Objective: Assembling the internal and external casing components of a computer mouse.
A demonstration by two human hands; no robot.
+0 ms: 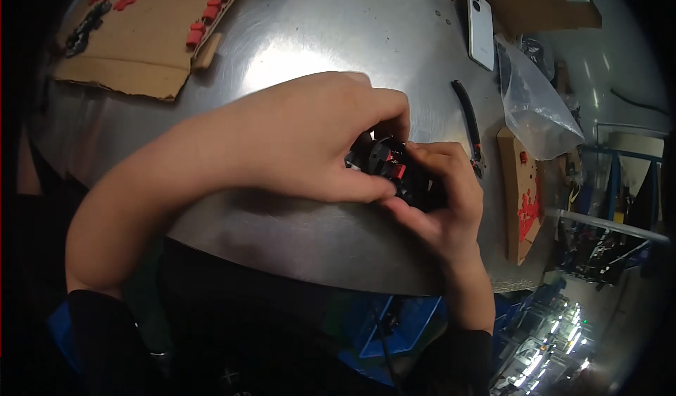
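Between my two hands, just above the metal table, is a black plastic part with red pieces (pixel 398 171) set in it. My left hand (pixel 331 135) reaches over from the left, its fingers and thumb closed round the part's left side. From the right, my right hand (pixel 447 195) grips the other side, thumb at the near edge and fingers at the far edge. Much of the part is hidden by my fingers, so its exact kind cannot be made out.
A cardboard tray (pixel 134 47) with red pieces lies far left. On the right are pliers (pixel 467 125), a white phone (pixel 480 33), a clear plastic bag (pixel 531 107) and a cardboard box (pixel 513 206) of small red pieces. A blue crate (pixel 415 332) stands below the table's near edge.
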